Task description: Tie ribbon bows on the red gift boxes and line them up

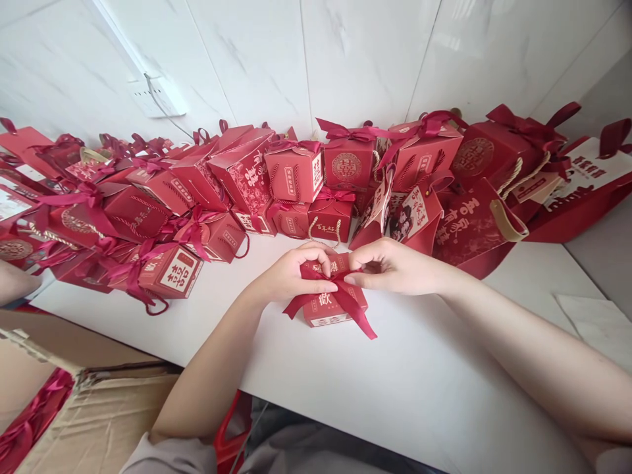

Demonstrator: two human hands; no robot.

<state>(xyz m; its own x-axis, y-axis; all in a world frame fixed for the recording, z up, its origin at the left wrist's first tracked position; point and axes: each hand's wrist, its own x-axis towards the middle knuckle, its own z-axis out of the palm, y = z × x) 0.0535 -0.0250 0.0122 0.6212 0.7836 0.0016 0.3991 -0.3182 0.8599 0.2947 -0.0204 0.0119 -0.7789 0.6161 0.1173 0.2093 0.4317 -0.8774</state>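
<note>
A small red gift box with gold-white lettering lies on the white table in front of me. Across its top runs a dark red ribbon, knotted or looped near the middle, with two tails hanging over the box. My left hand pinches the ribbon from the left, thumb and fingertips at the knot. From the right, my right hand pinches it too, its fingertips close to my left thumb. The exact form of the knot is partly hidden by the fingers.
Several finished-looking red gift boxes with bows and cord handles are piled along the tiled wall. An open cardboard carton with red ribbon stands at lower left. A white sheet lies on the table at right. Another person's arm shows at far left.
</note>
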